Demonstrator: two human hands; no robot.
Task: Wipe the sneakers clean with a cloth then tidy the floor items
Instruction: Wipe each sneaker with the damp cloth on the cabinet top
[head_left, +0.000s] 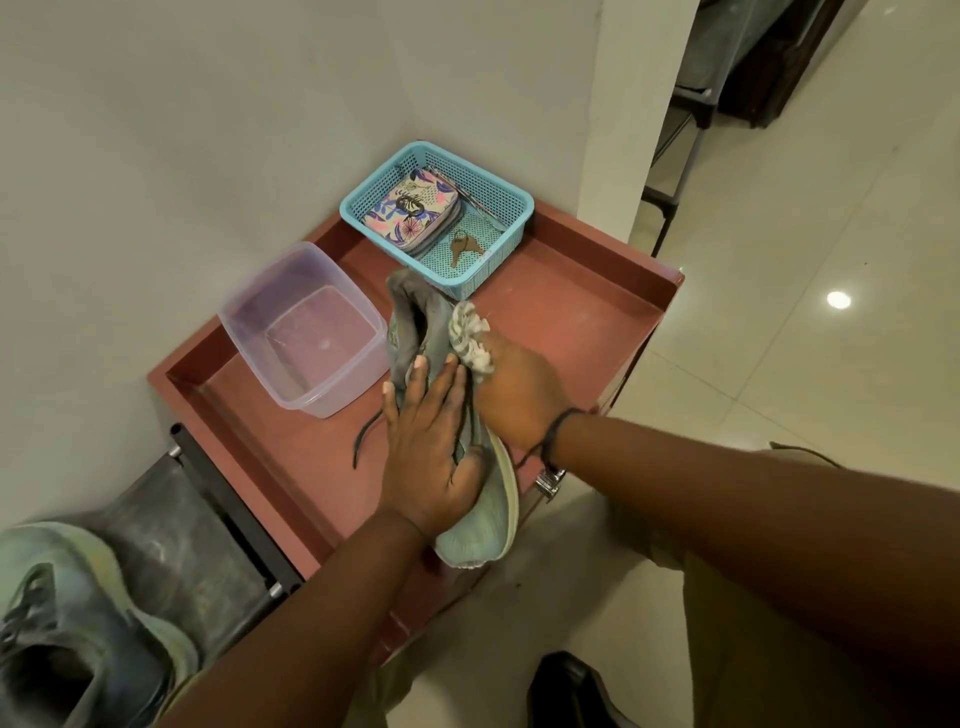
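my left hand (431, 447) lies flat on the sneaker (457, 457), fingers straight and spread along its tongue and laces, thumb tucked against the side of the upper, pinning it down on the reddish-brown tray top (571, 306). the shoe is a pale grey-green knit, with a lighter, yellowish sole edge showing along its right side; its toe points toward me and hangs over the near edge of the tray, its heel points away and almost reaches the blue basket (511, 205). the collar looks greyer and worn, and one dark lace (366, 434) trails out to the left across the tray.

my right hand (519, 395) is curled round a bunched white cloth (470, 338), which sticks out past my knuckles and presses against the right side of the shoe near the heel. a dark thread band sits on that wrist.

to the left of the shoe, just beside its heel, stands a clear plastic tub (291, 322) with a little water in the bottom. the blue basket at the far corner holds a floral patterned pouch (413, 210) and a pair of keys (465, 249).

the second sneaker (78, 623), same grey-green with dark laces, sits at near left on a dark lower rack (208, 545), well apart from the one i hold. pale floor tiles (805, 312) spread to the right.
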